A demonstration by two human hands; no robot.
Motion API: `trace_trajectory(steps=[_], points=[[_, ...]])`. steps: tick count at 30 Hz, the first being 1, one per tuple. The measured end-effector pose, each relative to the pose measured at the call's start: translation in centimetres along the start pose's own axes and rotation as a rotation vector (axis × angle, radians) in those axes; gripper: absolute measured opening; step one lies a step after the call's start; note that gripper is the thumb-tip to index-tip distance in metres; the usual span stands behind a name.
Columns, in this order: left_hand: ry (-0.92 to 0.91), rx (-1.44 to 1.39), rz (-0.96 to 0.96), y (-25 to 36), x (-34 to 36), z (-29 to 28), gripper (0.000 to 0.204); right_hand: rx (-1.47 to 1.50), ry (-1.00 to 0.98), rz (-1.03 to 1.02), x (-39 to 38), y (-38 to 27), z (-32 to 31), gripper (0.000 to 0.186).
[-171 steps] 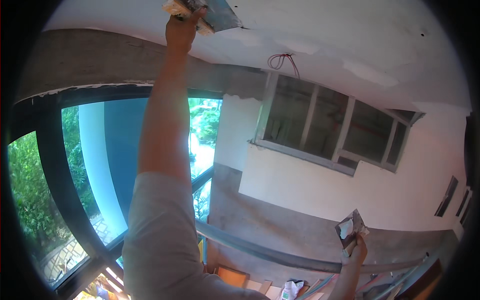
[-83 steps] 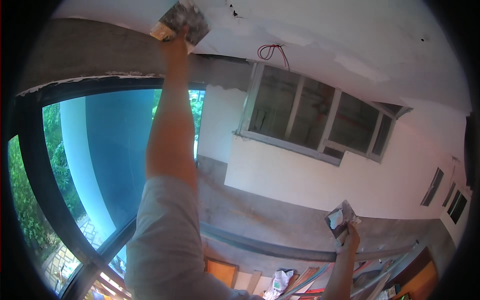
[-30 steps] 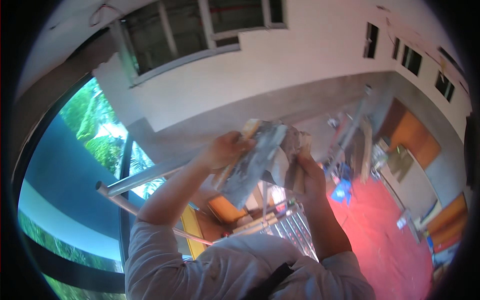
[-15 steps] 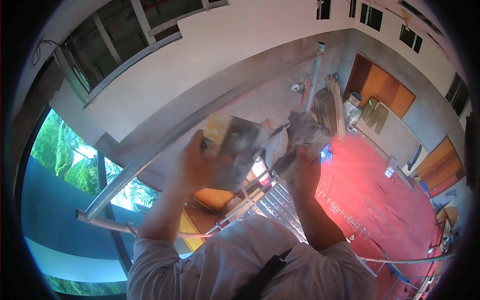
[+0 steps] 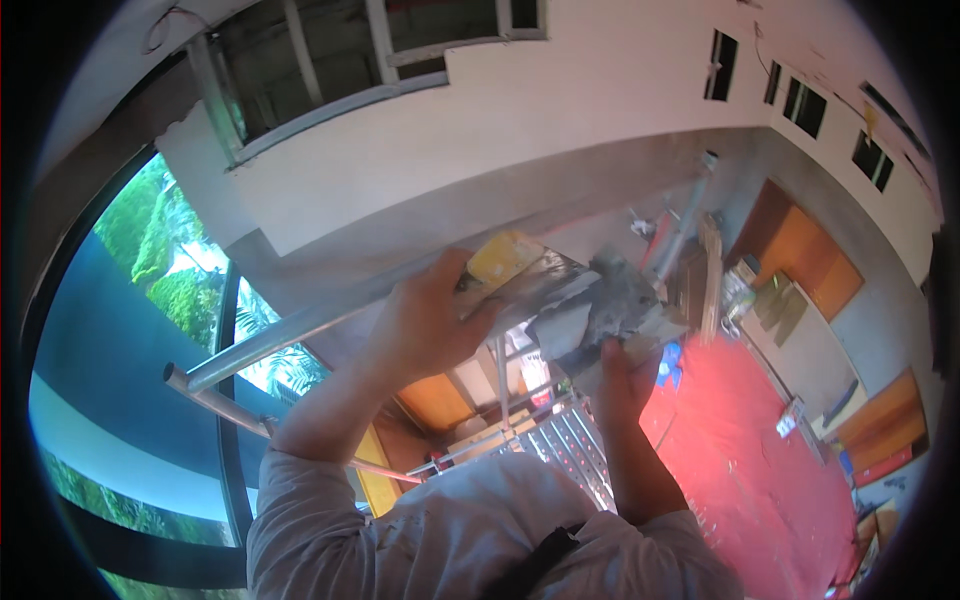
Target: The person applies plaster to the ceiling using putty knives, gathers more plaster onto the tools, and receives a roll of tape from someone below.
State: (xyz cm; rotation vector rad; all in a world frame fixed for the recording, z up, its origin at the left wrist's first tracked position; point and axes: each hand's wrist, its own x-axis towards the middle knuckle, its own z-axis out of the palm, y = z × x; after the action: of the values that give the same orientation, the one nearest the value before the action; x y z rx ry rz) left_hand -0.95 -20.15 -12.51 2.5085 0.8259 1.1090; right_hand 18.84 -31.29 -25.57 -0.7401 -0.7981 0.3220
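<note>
My left hand [image 5: 435, 318] is closed around a wide putty knife with a yellow grip [image 5: 503, 257]. Its flat metal blade [image 5: 552, 272] points right and meets, or nearly meets, a plate [image 5: 560, 328] smeared with grey plaster [image 5: 618, 305]. From below, my right hand [image 5: 620, 382] holds that plate, thumb on its near side. The plaster sits in uneven lumps with ragged edges. Most of my right fingers are hidden under the plate, and its handle, if it has one, does not show.
A metal scaffold rail [image 5: 270, 345] runs beyond my hands to an upright post [image 5: 690, 215]. Below lies a perforated metal platform [image 5: 565, 445]. Far beneath at right is a red floor [image 5: 740, 450], with boards [image 5: 712, 270] leaning on the wall. Glass windows [image 5: 120, 330] stand at left.
The putty knife has tilted from facing me to a flatter angle and moved right, onto or close against the plaster plate. My view has shifted, so the surroundings sit lower and further right.
</note>
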Motion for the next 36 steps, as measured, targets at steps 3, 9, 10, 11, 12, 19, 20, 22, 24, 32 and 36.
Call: trace_trajectory(steps=[3,9,10,11,12,19,20,22,24,32,36], points=[[0.31,0.08,0.158,-2.4,0.8,-3.1,0.039,0.096,-0.128,0.031,0.0,-0.1,3.6,0.055],[0.987,0.273,0.385,-4.3,3.0,-16.1,0.024,0.377,-0.209,0.605,4.9,4.9,8.2,0.041],[1.122,0.243,0.347,-4.2,3.0,-19.0,0.024,0.379,-0.269,0.614,6.3,5.4,9.6,0.038],[1.192,0.344,0.362,-4.6,3.2,-22.1,0.024,0.425,-0.299,0.596,7.4,4.7,11.1,0.036],[1.192,0.443,0.315,-5.7,3.1,-26.2,0.028,0.534,-0.376,0.595,8.9,5.4,12.1,0.036],[1.51,0.039,0.651,-5.4,2.4,-45.8,0.052,0.397,-0.538,0.752,19.3,10.1,18.7,0.034],[1.495,0.087,0.685,-5.7,2.5,-47.4,0.054,0.315,-0.515,0.73,20.2,10.8,19.6,0.032],[1.478,0.06,0.691,-5.2,3.3,-49.0,0.053,0.311,-0.494,0.746,22.1,13.0,19.6,0.029],[1.459,0.034,0.698,-4.6,4.4,-50.2,0.052,0.259,-0.421,0.764,23.0,15.0,19.6,0.027],[1.572,0.147,0.677,-4.0,7.0,-55.3,0.048,0.304,-0.29,0.748,23.2,20.2,16.8,0.025],[1.677,0.13,0.527,-4.8,6.5,-57.0,0.053,0.375,-0.312,0.715,21.9,18.5,17.3,0.029]])
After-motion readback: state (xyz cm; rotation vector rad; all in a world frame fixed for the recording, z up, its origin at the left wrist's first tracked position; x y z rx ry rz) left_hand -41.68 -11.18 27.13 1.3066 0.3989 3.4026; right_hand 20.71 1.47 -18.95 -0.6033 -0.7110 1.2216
